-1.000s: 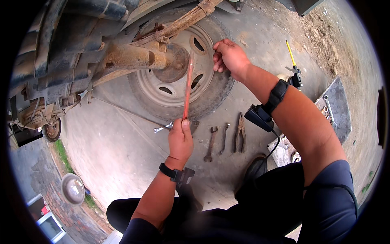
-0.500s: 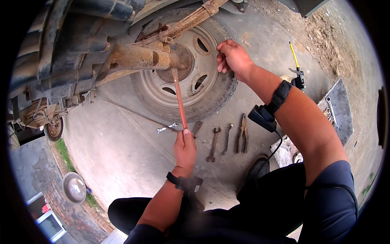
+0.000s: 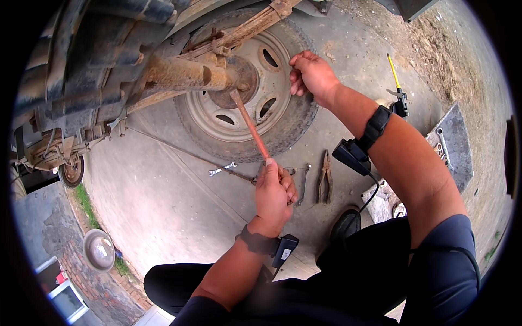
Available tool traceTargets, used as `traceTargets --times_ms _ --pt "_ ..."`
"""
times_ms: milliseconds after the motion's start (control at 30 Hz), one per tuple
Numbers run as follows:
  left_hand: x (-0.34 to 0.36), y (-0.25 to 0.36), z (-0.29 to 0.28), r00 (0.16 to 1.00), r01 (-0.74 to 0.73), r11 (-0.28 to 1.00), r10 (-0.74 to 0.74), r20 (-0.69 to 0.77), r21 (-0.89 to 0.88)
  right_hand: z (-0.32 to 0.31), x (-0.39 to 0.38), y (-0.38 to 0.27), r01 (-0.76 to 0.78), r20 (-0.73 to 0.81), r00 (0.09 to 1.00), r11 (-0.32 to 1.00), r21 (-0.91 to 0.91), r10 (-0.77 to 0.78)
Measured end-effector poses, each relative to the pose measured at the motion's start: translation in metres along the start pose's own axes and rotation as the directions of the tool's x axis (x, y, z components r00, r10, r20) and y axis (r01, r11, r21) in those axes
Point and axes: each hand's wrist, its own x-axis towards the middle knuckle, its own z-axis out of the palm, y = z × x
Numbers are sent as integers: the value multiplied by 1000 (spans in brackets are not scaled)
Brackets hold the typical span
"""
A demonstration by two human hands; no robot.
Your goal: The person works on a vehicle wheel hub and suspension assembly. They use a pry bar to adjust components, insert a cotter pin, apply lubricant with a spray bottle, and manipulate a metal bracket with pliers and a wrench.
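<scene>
My left hand [image 3: 273,190] is closed round the lower end of a reddish-orange bar [image 3: 252,130]. The bar slants up and left, its far end against the rusty hub end of the axle [image 3: 190,76], in front of a wheel [image 3: 272,111]. I cannot make out whether that end is seated in anything. Beside the wheel's right side my right hand [image 3: 314,77] hangs with fingers loosely curled in, nothing visible in them; whether it touches the tyre is unclear. Right of my left hand lie pliers [image 3: 325,179] and a slim wrench [image 3: 304,185].
A long thin rod [image 3: 190,156] and a silver open-end wrench [image 3: 223,169] lie on the concrete. A grey metal tray [image 3: 461,144] with wrenches stands at right, near a yellow-shafted tool [image 3: 393,70]. Rusty machinery [image 3: 87,70] overhangs the upper left. A metal basin [image 3: 99,250] sits lower left.
My left hand has moved right and slightly up, swinging the bar's lower end to the right. It now covers most of a rusty wrench on the ground. My right hand has hardly moved.
</scene>
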Motion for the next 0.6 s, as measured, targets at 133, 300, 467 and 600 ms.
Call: traceTargets --times_ms 133,300,467,600 --pt "2 3 7 998 28 983 -39 -56 -182 1 -2 -1 0 0 1000 1000 -2 0" --pt "2 3 1 999 35 980 -40 -23 -197 -2 -1 -1 2 9 1000 1000 -1 -1" --pt "2 10 -2 1000 29 989 -27 11 -146 0 -1 -1 0 8 1000 1000 -5 0" --pt "3 16 -9 990 111 993 -106 96 -49 -1 -2 -2 -3 15 1000 1000 -13 4"
